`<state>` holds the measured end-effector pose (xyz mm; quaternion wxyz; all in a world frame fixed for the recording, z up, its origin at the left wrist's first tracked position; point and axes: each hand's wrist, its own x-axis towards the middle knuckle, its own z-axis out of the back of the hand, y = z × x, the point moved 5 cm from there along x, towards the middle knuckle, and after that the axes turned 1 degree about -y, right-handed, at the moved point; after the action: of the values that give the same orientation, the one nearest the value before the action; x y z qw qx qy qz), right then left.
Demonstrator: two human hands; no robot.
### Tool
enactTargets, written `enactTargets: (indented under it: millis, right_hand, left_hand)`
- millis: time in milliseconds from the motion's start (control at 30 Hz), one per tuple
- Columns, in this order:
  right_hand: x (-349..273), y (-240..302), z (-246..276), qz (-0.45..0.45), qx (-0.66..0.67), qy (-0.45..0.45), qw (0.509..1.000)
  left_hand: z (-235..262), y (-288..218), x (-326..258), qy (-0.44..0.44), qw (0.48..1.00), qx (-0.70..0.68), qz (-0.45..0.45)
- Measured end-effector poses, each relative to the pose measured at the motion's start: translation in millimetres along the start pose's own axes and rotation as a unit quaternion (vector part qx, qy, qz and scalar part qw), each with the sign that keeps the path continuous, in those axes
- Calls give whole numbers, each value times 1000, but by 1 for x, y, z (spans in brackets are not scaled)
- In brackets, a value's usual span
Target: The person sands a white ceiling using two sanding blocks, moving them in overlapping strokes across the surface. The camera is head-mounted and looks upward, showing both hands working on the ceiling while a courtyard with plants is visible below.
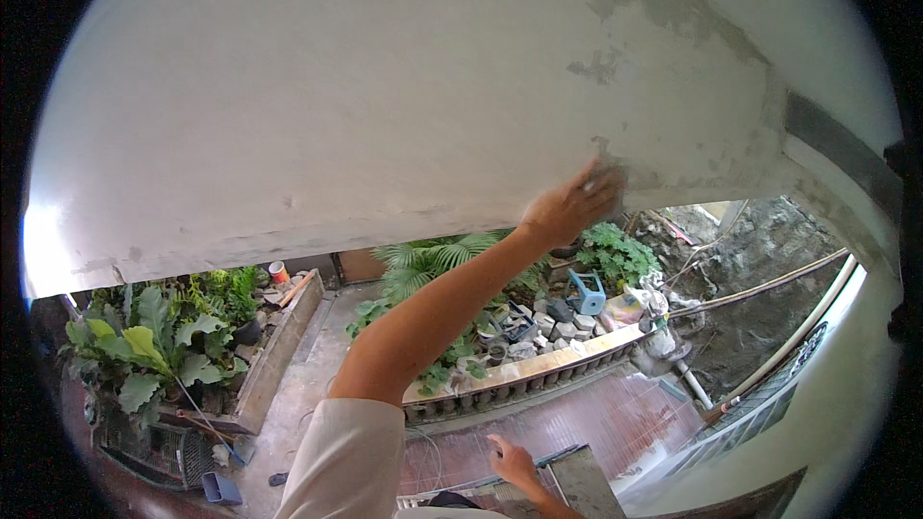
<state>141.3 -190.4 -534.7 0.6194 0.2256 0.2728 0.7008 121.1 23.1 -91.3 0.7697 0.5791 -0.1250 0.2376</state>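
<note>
My left arm stretches up to a large white plastered surface (pixel 336 106) with rough grey patches near its right side. My left hand (pixel 572 207) is against its lower edge, fingers bent and smeared by motion. A grey blurred patch lies at the fingertips; whether it is a held thing or bare plaster I cannot make out. Much lower, my right hand (pixel 516 464) hangs beside a dark-edged board (pixel 582 481). Its index finger points left, apart from the others, and nothing shows in it.
Below lie a reddish tiled floor (pixel 596 423) and a planter wall (pixel 538 370) holding rubble, plants and a blue plastic stool (pixel 586 294). A leafy garden bed (pixel 154 346) is at left. Bare earth (pixel 760 269) and long pipes (pixel 798 336) are at right.
</note>
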Motion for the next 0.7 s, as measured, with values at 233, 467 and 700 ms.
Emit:
enactTargets:
  millis: [233, 467, 700]
  right_hand:
    - [1, -2, 1, -28, 17, -1, 999]
    - [4, -3, -1, -12, 14, -40, 999]
    - [5, -11, -10, 25, 11, -24, 999]
  left_hand:
    - [-5, 1, -3, 0, 997, -12, -72]
    - [45, 100, -76, -46, 991, -13, 122]
    - [45, 58, -141, 34, 999, -14, -32]
